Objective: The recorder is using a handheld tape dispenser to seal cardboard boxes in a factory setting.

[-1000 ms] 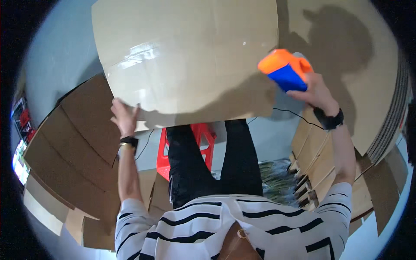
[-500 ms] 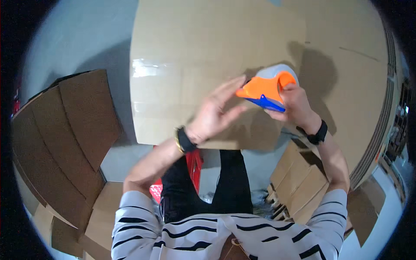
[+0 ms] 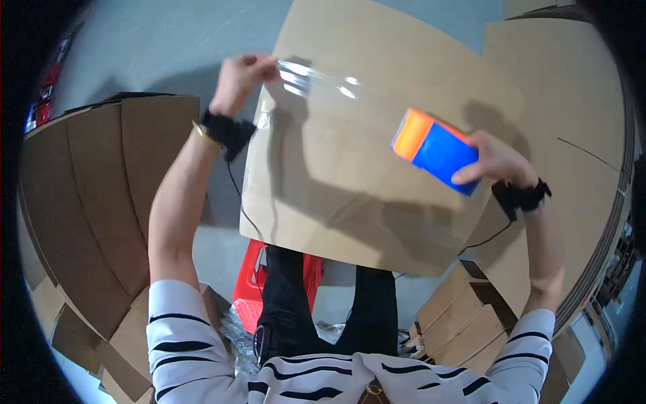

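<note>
A large brown cardboard sheet point(image 3: 377, 40) lies in front of me, tilted a little. Past its left edge, my left hand point(image 3: 241, 79) pinches the end of a clear tape strip point(image 3: 293, 78). The strip stretches to the right above the cardboard, its shine fading toward the middle. My right hand point(image 3: 501, 161) grips an orange and blue tape dispenser point(image 3: 441, 151) over the right part of the sheet, thumb on the blue side. The tape roll inside is hidden from this angle. Shorter tape pieces point(image 3: 264, 120) shine at the sheet's left edge.
Folded brown cardboard point(image 3: 101, 202) stands at the left. A thick stack of flat cardboard point(image 3: 572, 87) lies at the right, with more cardboard pieces point(image 3: 464, 306) below it. A red plastic stool point(image 3: 247, 286) and crumpled clear plastic point(image 3: 239, 337) are by my legs.
My left hand has moved far left and up, with tape now drawn out from the dispenser. The dispenser has turned, its blue side facing up. The cardboard sheet appears shifted right and rotated.
</note>
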`<state>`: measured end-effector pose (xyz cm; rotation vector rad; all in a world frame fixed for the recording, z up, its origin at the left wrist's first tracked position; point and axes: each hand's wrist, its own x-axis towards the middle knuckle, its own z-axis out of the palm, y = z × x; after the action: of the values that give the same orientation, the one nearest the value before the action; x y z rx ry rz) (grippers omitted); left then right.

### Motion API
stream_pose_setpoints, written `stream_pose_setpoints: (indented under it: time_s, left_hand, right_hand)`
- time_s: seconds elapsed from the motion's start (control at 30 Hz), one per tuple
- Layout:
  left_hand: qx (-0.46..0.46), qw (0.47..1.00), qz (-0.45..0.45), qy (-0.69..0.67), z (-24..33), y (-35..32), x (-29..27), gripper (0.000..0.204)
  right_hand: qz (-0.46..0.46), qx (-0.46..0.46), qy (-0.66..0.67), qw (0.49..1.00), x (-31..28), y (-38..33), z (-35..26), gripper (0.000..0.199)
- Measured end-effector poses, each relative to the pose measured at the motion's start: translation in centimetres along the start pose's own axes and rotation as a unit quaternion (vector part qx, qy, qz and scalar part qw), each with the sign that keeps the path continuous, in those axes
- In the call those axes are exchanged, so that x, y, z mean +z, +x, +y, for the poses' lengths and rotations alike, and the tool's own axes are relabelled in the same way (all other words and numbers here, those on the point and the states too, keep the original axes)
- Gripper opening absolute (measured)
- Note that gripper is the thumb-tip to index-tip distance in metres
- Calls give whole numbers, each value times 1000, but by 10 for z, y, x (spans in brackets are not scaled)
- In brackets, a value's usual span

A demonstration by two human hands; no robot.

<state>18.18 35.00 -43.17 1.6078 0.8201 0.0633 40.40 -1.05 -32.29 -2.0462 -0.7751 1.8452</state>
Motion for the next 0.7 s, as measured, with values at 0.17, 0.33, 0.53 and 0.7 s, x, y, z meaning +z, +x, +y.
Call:
stream_pose_setpoints:
  time_s: [0.17,0.33,0.53,0.7]
  left_hand:
    - [-16,997,70,10,-32,80,-34,24]
    - [-67,996,42,38,-47,113,-30,26]
    - [-84,984,56,148,-61,124,-12,28]
    - [-143,986,-12,88,-86,123,-25,47]
  right_hand:
    - [28,-49,-32,998,-33,68,-19,36]
    - [56,-31,-33,997,-49,88,-24,43]
    - [52,-40,-28,997,-60,91,-12,46]
    - [76,-31,-73,994,-68,97,2,46]
